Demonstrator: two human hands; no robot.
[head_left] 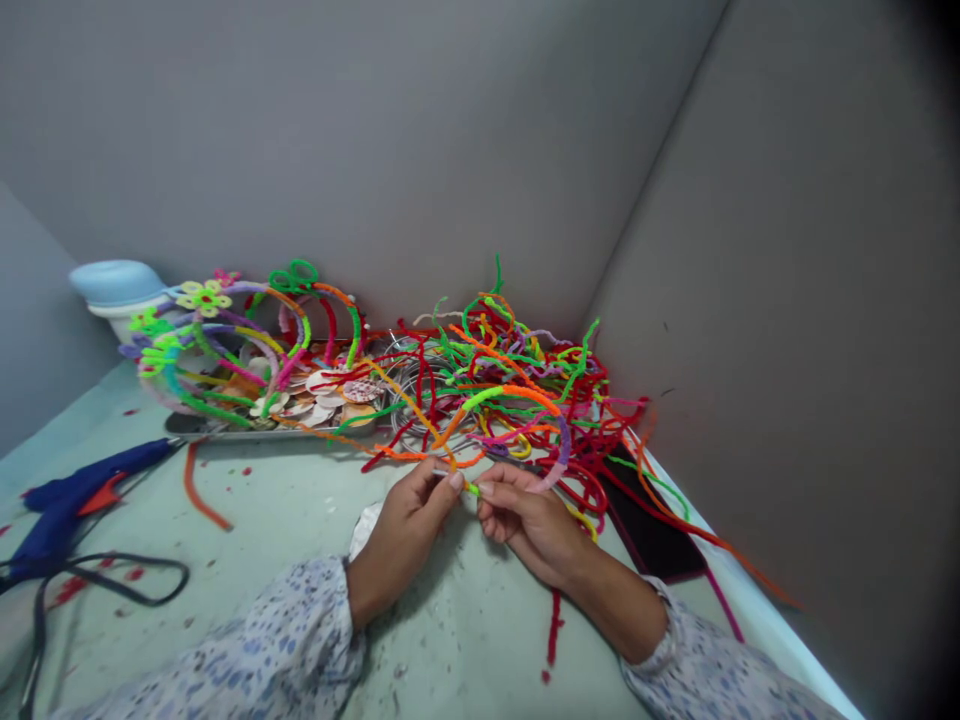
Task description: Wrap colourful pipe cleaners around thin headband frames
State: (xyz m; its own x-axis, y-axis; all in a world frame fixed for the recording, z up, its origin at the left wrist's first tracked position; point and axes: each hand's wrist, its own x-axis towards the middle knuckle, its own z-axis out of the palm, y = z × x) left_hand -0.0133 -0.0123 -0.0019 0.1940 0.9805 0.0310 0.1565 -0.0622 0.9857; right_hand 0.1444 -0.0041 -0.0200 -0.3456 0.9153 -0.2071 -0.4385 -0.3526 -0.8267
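Between my two hands is a headband (519, 396) wrapped in bands of orange, green, purple and pale pink pipe cleaner, its arch standing up away from me. My left hand (414, 520) pinches one end of it, where an orange pipe cleaner (405, 396) sticks up from the fingers. With thumb and fingertips, my right hand (529, 515) grips the same end at a yellow-green stretch, and the pale pink end runs down behind this hand. A whitish round thing (365, 527) lies partly hidden behind my left hand.
Finished headbands with flowers (206, 298) stand at the back left by a tray (262, 432) of round discs. A tangle of loose pipe cleaners (555, 360) fills the back right. A blue glue gun (82, 490) with its cord lies left; a dark phone-like slab (652, 525) lies right. Grey walls (375, 150) close off the back.
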